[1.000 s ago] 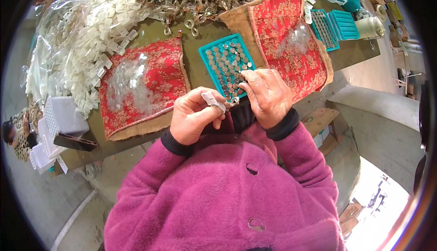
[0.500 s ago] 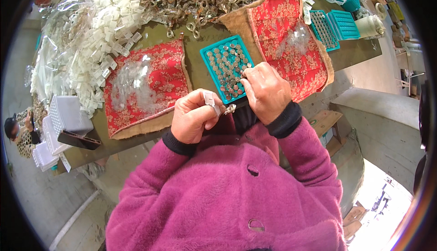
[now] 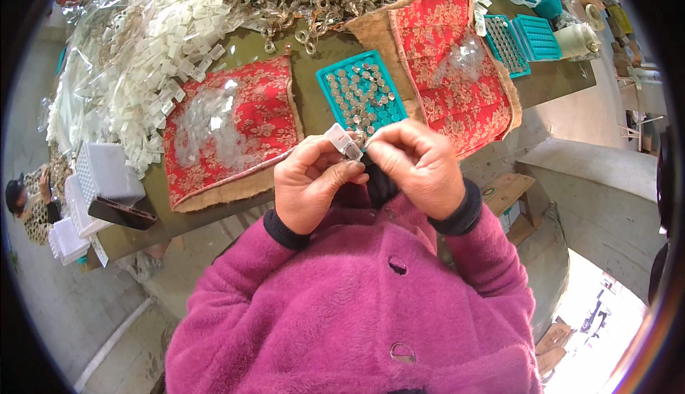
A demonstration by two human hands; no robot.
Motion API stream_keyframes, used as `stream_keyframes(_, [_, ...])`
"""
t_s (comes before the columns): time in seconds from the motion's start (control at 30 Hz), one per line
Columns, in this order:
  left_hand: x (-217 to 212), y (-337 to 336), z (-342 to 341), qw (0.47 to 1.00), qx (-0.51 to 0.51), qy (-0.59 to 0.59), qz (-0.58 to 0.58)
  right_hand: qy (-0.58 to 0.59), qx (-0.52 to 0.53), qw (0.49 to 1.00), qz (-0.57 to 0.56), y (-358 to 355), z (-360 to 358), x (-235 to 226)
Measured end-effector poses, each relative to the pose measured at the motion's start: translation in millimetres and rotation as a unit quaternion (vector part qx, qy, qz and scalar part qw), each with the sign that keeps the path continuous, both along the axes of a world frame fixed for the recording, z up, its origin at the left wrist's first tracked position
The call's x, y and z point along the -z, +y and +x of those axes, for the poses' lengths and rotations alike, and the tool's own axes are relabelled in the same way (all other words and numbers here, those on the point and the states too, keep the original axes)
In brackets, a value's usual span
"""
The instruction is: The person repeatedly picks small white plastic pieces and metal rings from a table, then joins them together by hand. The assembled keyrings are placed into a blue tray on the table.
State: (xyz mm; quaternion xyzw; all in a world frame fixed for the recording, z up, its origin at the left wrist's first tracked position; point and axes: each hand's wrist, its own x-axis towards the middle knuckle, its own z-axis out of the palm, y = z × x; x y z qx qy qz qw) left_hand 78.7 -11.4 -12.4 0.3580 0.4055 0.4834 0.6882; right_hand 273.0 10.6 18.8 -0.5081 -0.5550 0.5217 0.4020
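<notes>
Both hands pressed close at chest height — left hand (image 3: 314, 187) pinching a small clear clip (image 3: 343, 141), long axis slanting toward right hand (image 3: 417, 165), fingertips closed on its lower end — teal tray (image 3: 360, 94) just beyond.

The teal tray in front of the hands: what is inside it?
The teal tray holds many small round silvery pieces in its grid cells. Its near edge is covered by the left hand, the right hand and the small clear piece they hold.
</notes>
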Motion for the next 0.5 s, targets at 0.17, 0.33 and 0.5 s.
stream_keyframes(0.17, [-1.1,-3.1,-0.3,0.983,-0.017,0.106,0.149,0.152,-0.028,0.955,-0.253,-6.5,-2.3,-3.4])
stream_keyframes(0.33, [-5.3,-0.6,-8.9,0.997,0.026,-0.038,-0.067,0.213,-0.001,0.945,-0.248,-11.4,-1.1,0.2])
stream_keyframes(0.5, [-3.0,-2.2,-5.3,0.997,0.027,-0.031,-0.065,0.219,0.055,0.953,-0.200,-15.4,-4.7,-0.8])
